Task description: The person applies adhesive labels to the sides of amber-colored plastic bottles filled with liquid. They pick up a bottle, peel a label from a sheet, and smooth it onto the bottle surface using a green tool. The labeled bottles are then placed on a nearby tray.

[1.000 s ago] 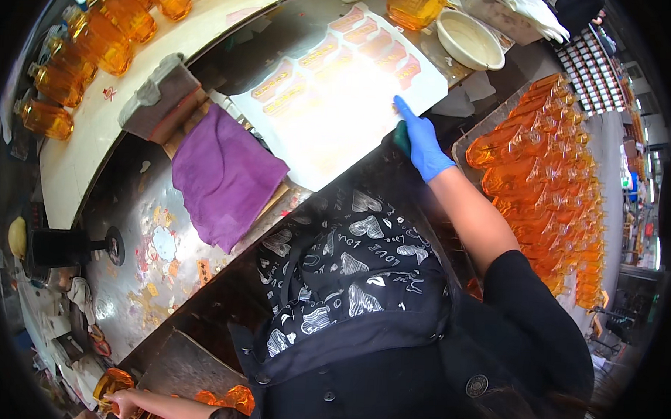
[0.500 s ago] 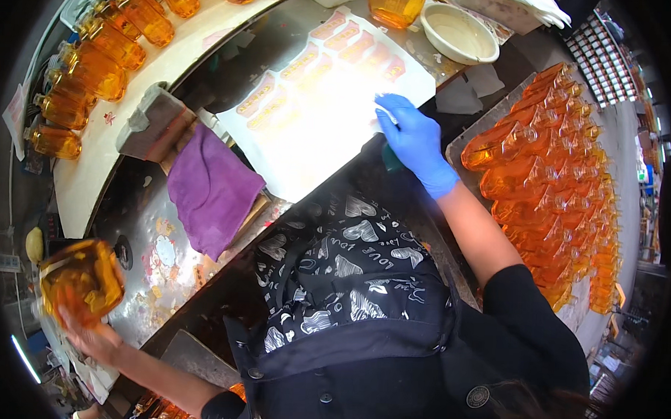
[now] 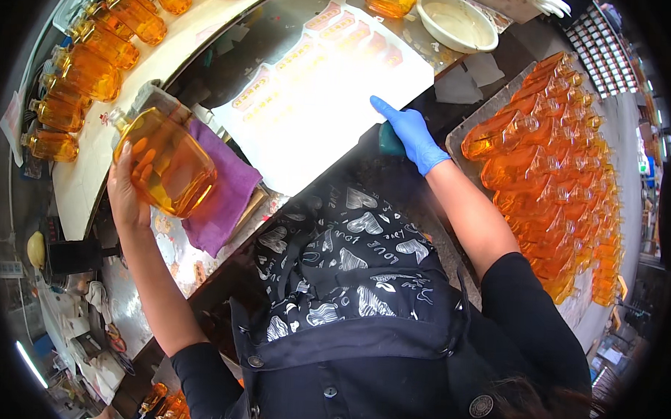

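One glossy, broad-sided amber bottle (image 3: 177,165) tilts, grasped by the left hand (image 3: 128,191); grip of the right hand (image 3: 413,136) unclear.

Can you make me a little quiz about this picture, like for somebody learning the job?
1. Which hand wears a glove?
2. True or false: the left hand is holding a bowl.
3. What colour is the cloth next to the white sheet: (a) green, (b) purple or (c) red?

Key:
1. The right hand.
2. False; it holds an orange bottle.
3. (b) purple.
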Motion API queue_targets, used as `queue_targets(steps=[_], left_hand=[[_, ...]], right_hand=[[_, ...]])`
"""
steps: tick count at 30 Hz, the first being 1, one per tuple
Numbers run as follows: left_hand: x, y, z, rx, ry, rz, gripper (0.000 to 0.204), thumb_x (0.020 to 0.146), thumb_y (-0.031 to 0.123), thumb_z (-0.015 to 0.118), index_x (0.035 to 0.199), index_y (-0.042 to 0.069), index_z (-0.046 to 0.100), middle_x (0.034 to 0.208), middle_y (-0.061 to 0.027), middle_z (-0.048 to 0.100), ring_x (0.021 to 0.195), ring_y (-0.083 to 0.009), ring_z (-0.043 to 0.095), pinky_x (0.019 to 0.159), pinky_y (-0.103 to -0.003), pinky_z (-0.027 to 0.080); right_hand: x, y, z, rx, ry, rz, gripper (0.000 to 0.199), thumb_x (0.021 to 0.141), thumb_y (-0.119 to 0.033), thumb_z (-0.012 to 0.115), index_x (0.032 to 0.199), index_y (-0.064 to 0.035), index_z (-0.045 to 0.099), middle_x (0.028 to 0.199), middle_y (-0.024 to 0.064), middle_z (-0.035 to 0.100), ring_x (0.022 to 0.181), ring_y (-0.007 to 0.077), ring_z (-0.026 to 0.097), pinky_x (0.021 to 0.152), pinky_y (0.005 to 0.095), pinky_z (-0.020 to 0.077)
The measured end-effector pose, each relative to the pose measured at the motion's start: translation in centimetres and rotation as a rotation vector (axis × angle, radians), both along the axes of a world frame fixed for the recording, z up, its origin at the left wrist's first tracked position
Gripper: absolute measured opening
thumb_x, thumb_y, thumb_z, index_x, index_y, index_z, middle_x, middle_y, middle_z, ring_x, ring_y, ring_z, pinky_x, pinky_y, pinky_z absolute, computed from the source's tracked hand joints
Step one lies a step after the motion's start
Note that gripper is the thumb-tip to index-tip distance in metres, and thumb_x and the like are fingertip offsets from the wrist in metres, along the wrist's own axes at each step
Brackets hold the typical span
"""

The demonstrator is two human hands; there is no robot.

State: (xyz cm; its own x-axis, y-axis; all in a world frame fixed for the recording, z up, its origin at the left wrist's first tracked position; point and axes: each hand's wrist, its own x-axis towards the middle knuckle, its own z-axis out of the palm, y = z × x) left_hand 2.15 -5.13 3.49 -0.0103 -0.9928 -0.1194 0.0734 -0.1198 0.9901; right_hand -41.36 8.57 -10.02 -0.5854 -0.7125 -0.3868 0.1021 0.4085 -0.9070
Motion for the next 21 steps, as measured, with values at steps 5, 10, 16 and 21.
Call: queue_targets(steps=[5, 10, 16, 21], left_hand=[[-0.1, -1.6, -2.0, 0.045, 0.001, -0.024, 0.043, 0.091, 0.032, 0.065, 0.123, 0.007, 0.055, 0.115, -0.0089, 0.064, 0.099, -0.0190, 0.063, 0.079, -0.027, 0.047], [-0.2, -1.4, -3.0, 0.067, 0.061, -0.022, 0.042, 0.091, 0.034, 0.064, 0.123, 0.009, 0.054, 0.114, -0.0077, 0.063, 0.100, -0.0180, 0.062, 0.080, -0.028, 0.046], [0.0, 0.4, -3.7, 0.097, 0.118, -0.037, 0.044, 0.093, 0.036, 0.061, 0.125, 0.009, 0.049, 0.117, -0.0110, 0.060, 0.104, -0.0216, 0.060, 0.084, -0.033, 0.047], [0.7, 2.9, -4.6, 0.088, 0.179, -0.046, 0.036, 0.095, 0.038, 0.056, 0.117, 0.011, 0.050, 0.113, -0.0113, 0.058, 0.107, -0.0236, 0.057, 0.091, -0.039, 0.046]], right_hand=[[1.3, 1.2, 3.2, 0.033, -0.270, -0.040, 0.043, 0.085, -0.037, 0.070, 0.059, -0.0059, 0.058, 0.046, 0.0020, 0.043, 0.037, 0.0153, 0.038, 0.041, 0.0287, 0.0331], [1.4, 0.8, 3.5, 0.022, -0.345, -0.053, 0.036, 0.086, -0.032, 0.069, 0.070, -0.0005, 0.062, 0.053, 0.0023, 0.048, 0.041, 0.0144, 0.042, 0.043, 0.0295, 0.0380], [1.5, 3.4, 2.5, -0.164, 0.044, -0.024, 0.020, 0.084, -0.018, 0.069, 0.081, 0.0013, 0.067, 0.070, 0.0048, 0.062, 0.057, 0.0134, 0.055, 0.055, 0.0272, 0.0464], [2.8, 1.9, 8.4, -0.355, 0.999, 0.260, 0.011, 0.081, -0.013, 0.069, 0.085, -0.0028, 0.068, 0.078, 0.0114, 0.065, 0.067, 0.0239, 0.064, 0.063, 0.0315, 0.0495]])
